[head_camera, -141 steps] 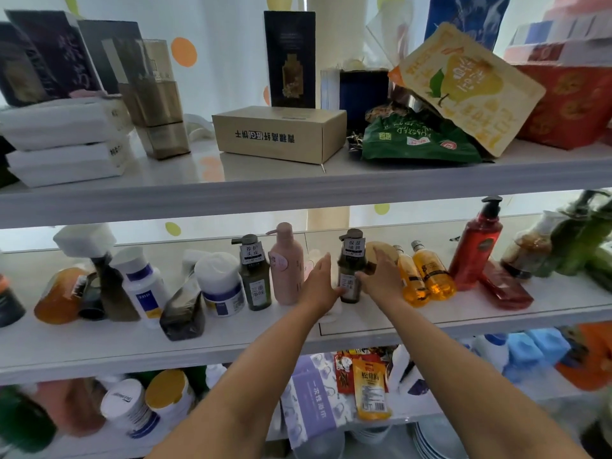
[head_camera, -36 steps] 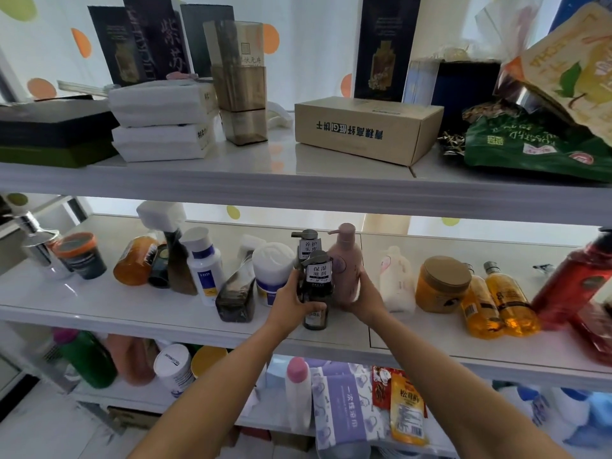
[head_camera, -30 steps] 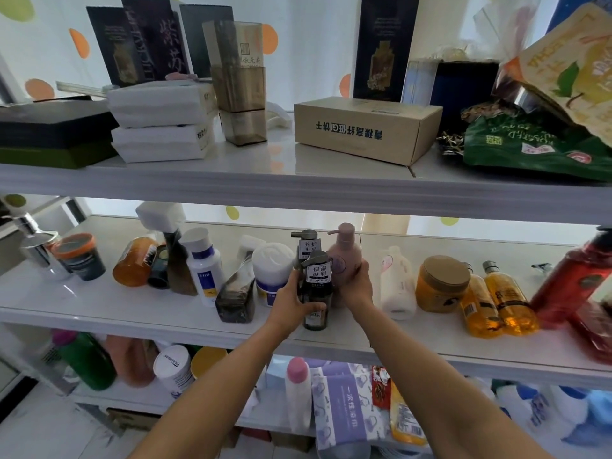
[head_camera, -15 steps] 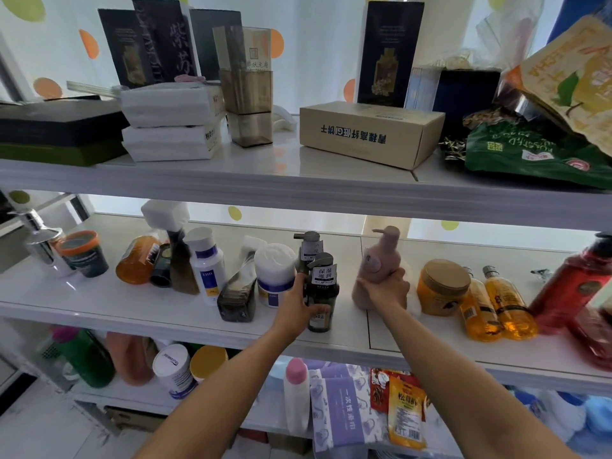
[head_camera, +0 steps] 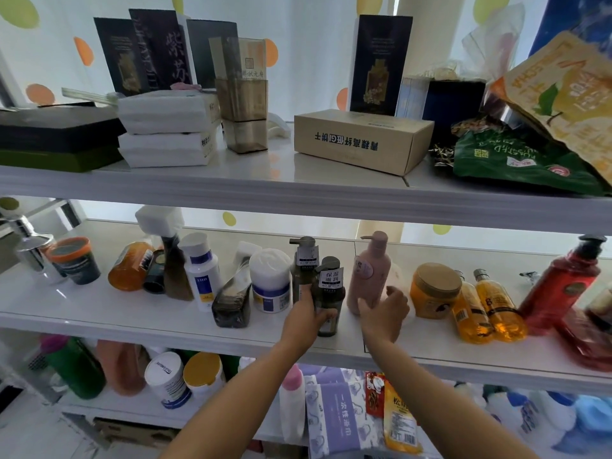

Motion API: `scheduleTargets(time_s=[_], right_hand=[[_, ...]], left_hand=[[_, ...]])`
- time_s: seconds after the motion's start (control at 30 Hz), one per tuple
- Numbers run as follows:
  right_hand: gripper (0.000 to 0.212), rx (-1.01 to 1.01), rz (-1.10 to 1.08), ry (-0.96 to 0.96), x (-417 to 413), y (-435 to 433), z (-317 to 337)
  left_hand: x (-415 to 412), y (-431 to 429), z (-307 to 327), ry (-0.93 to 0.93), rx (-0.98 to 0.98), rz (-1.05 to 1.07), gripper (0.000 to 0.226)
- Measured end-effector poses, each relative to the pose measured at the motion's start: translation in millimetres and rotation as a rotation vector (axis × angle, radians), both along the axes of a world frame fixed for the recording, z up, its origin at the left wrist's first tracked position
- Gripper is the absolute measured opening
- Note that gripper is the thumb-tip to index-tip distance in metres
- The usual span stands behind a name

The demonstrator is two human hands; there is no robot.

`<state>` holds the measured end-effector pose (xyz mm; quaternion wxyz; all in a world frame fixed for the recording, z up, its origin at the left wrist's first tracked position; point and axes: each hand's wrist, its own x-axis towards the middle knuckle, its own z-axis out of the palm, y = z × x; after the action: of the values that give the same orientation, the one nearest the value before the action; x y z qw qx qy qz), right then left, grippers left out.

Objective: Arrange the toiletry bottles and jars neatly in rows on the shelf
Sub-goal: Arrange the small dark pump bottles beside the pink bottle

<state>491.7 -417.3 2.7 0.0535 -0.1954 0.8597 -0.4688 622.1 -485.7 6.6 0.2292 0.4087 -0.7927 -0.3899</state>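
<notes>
short bottle (head_camera: pixel 331 293) left of tall bottle (head_camera: pixel 369 276); lidded jar (head_camera: pixel 433 293) further right; same shelf (head_camera: pixel 99 319)

— Where's the pink pump bottle (head_camera: pixel 369 273)?
— Upright, mid-shelf.
— What's left of it?
— Just beside it is a dark pump bottle (head_camera: pixel 329 293) with a white label, also upright. Its twin bottle (head_camera: pixel 303 260) stands behind, then a white jar (head_camera: pixel 270 283) with a blue band.
— And right?
— An amber jar (head_camera: pixel 433 291) with a tan lid, two orange bottles (head_camera: pixel 500 309), and farthest a red pump bottle (head_camera: pixel 559 286).

White shelf (head_camera: pixel 82 314) of bottles (head_camera: pixel 369 276), jars (head_camera: pixel 433 289)
</notes>
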Motion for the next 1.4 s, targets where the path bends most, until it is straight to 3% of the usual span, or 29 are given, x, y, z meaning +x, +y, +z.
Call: scheduleTargets(time_s=[0.07, 0.17, 0.3, 0.43, 0.77, 1.1, 1.4], right_hand=[[0.048, -0.038, 0.103, -0.027, 14.0, 11.9, -20.1], [0.042, 0.101, 0.336, -0.131, 25.5, 19.8, -41.3], [0.039, 0.150, 0.398, -0.117, 26.6, 13.3, -41.1], [0.028, 0.168, 0.398, -0.113, 30.2, 3.6, -41.0], [0.024, 0.107, 0.328, -0.141, 27.2, -10.0, -48.2], [0.034, 0.051, 0.295, -0.166, 23.0, -13.9, -48.7], [0.036, 0.067, 0.302, -0.219, 21.0, -20.4, -52.3]], left_hand=[[2.0, 3.6, -12.8, -0.076, 0.005, 0.027, 0.062], [1.9, 10.8, -32.7, -0.187, -0.015, 0.113, 0.048], [-3.5, 10.4, -40.0, -0.223, -0.063, 0.154, 0.033], [-10.9, 5.0, -41.3, -0.300, -0.095, 0.155, 0.024], [-31.2, -6.0, -42.0, -0.456, -0.105, 0.099, 0.027], [-43.3, -5.9, -37.7, -0.495, -0.097, 0.090, 0.029], [-46.3, -9.1, -29.4, -0.581, -0.223, 0.069, 0.028]])
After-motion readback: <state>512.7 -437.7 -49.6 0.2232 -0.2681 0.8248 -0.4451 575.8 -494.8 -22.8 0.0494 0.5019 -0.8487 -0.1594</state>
